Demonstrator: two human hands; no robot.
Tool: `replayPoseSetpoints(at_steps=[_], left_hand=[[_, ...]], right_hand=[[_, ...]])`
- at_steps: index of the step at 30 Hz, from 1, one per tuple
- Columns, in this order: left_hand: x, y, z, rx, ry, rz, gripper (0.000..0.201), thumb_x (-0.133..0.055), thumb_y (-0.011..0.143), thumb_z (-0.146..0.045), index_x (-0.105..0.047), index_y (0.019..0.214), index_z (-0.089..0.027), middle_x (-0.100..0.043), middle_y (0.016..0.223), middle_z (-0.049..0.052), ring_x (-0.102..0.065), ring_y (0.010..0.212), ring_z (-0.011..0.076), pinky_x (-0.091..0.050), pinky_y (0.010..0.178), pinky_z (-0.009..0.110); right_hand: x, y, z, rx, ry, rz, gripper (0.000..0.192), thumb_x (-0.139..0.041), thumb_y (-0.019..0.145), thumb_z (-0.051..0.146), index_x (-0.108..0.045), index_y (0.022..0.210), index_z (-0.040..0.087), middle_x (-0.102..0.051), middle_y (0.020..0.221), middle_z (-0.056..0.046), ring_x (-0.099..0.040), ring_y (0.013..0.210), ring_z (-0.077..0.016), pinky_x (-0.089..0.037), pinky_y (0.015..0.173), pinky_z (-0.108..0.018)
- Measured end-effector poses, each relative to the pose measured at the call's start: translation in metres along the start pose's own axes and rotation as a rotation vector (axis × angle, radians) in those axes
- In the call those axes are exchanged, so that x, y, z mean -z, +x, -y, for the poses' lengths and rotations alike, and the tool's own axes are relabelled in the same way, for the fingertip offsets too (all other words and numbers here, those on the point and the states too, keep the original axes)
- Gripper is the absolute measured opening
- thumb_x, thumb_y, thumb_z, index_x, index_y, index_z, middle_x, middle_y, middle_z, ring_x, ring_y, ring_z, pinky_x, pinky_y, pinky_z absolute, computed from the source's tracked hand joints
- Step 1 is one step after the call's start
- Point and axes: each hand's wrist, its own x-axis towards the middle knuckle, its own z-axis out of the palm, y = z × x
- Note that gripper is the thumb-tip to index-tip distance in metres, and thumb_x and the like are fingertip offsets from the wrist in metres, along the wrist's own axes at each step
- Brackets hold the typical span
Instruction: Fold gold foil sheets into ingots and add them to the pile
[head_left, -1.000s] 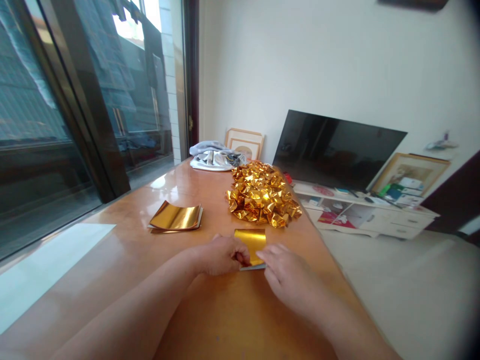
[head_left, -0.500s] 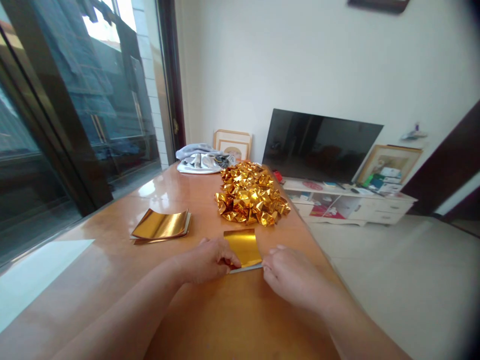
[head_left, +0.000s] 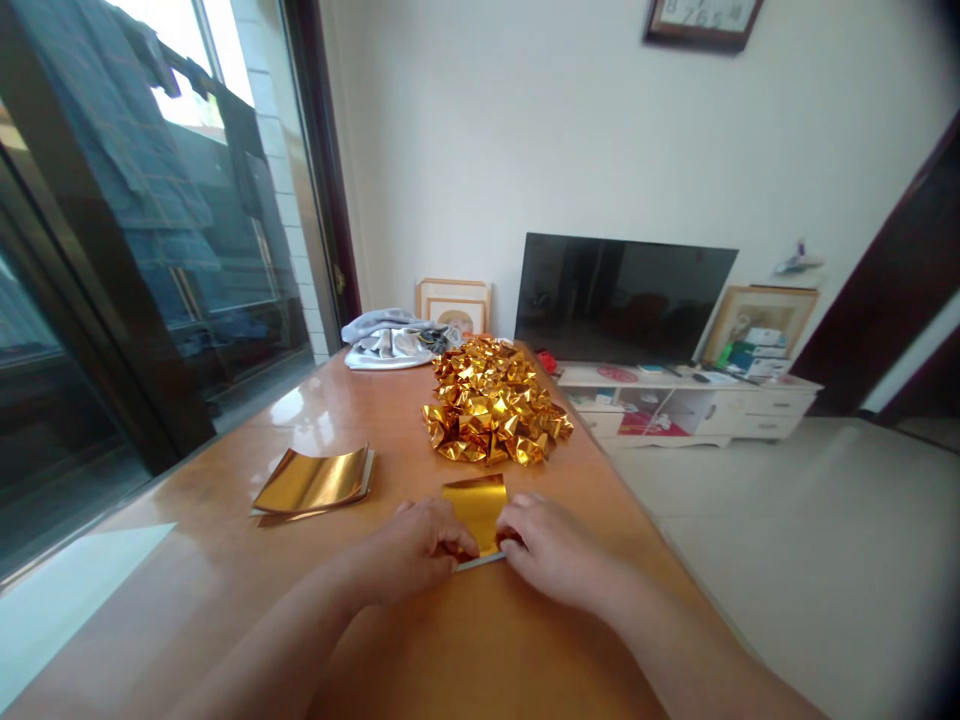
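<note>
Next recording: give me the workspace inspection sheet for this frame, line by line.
Surface: glossy wooden table, sunlit patch at its left edge.
Job's things: one gold foil sheet flat at the near edge; stack of gold foil sheets to its left; pile of folded gold foil pieces behind it.
Clutter: grey-white cloth bundle at the far end.
Grips: left hand and right hand both pinch the single sheet's near edge.
Cables: nothing seen.
Surroundings: glass sliding door left; television on a white cabinet; framed pictures; wall clock.
</note>
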Motion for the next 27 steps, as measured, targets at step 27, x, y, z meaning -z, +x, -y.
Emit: replayPoseSetpoints(at_steps=[27], left_hand=[[-0.009, 0.011, -0.002, 0.220, -0.751, -0.273, 0.042, -0.071, 0.081, -0.050, -0.063, 0.102, -0.015, -0.065, 0.090, 0.004, -0.058, 0.081, 0.0165, -0.043, 0.072, 0.027]], right_hand=[[0.000, 0.009, 0.003, -0.253, 0.902, -0.152, 0.011, -0.061, 0.081, 0.025, -0.051, 0.082, 0.021, -0.046, 0.067, 0.007, -0.041, 0.061, -0.0108, -0.030, 0.054, -0.023]])
